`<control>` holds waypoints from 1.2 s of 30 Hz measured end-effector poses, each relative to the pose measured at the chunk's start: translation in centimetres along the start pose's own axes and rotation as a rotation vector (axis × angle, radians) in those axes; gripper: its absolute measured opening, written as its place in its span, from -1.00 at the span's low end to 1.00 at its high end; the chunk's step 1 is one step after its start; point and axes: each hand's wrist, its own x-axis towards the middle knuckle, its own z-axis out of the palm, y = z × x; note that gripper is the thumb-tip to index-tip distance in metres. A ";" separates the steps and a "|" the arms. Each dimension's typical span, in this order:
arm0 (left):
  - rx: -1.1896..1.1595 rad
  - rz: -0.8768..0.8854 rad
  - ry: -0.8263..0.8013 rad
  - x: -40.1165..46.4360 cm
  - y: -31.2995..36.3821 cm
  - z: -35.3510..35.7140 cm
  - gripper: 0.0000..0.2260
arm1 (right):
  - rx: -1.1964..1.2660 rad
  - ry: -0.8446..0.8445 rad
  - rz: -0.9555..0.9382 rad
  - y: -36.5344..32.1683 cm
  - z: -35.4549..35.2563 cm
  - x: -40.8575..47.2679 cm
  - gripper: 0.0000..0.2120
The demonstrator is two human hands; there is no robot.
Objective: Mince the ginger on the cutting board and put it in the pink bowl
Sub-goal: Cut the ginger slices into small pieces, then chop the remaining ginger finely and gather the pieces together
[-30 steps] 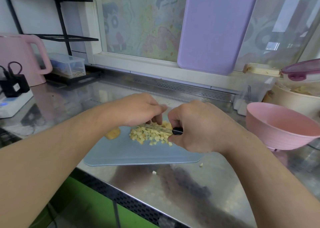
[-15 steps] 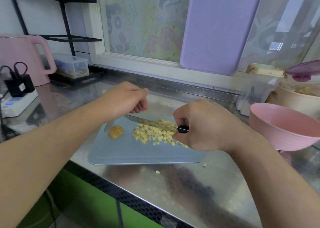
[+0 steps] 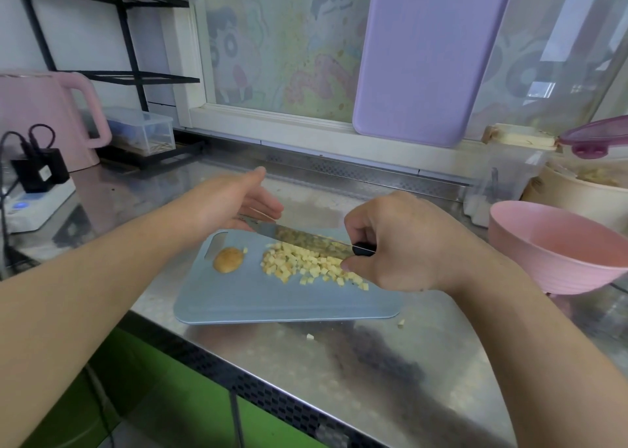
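Observation:
A pile of diced yellow ginger (image 3: 306,266) lies on the blue-grey cutting board (image 3: 258,298). A brown ginger end piece (image 3: 228,259) sits near the board's handle hole. My right hand (image 3: 404,243) grips the black handle of a knife (image 3: 306,237) whose blade lies tilted over the far side of the pile. My left hand (image 3: 234,203) hovers with straight fingers above the blade's tip, holding nothing. The pink bowl (image 3: 557,250) stands to the right of the board; what I see of its inside holds nothing.
Two ginger bits (image 3: 401,323) lie on the steel counter in front of the board. A pink kettle (image 3: 44,121) and a power strip (image 3: 37,203) stand at the left. A purple board (image 3: 428,57) leans on the window. Containers (image 3: 503,172) crowd the back right.
My left hand lifted off the knife's spine, moved left and opened flat. The blade's tip rose off the pile and the ginger end piece came into view.

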 end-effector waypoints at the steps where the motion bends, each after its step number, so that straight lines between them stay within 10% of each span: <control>1: -0.010 0.021 0.020 -0.1 -0.1 -0.2 -0.44 | 0.006 0.004 -0.003 0.1 0.0 0.0 -0.58; 14: 0.019 -0.048 0.171 0.4 -2.3 -0.5 -0.62 | 0.107 0.025 0.014 0.5 0.2 0.0 -0.59; 20: 0.479 -0.001 0.039 -0.9 -3.4 -1.0 -0.92 | 0.216 0.080 0.086 1.3 0.7 0.2 -0.59; 29: 0.721 0.109 0.065 -0.9 -3.0 0.8 -0.79 | 0.329 0.172 0.189 2.1 1.9 0.5 -0.62; 36: 0.472 0.274 0.059 -1.2 -2.0 2.9 -0.80 | 0.437 0.261 0.334 2.2 1.5 0.6 -0.70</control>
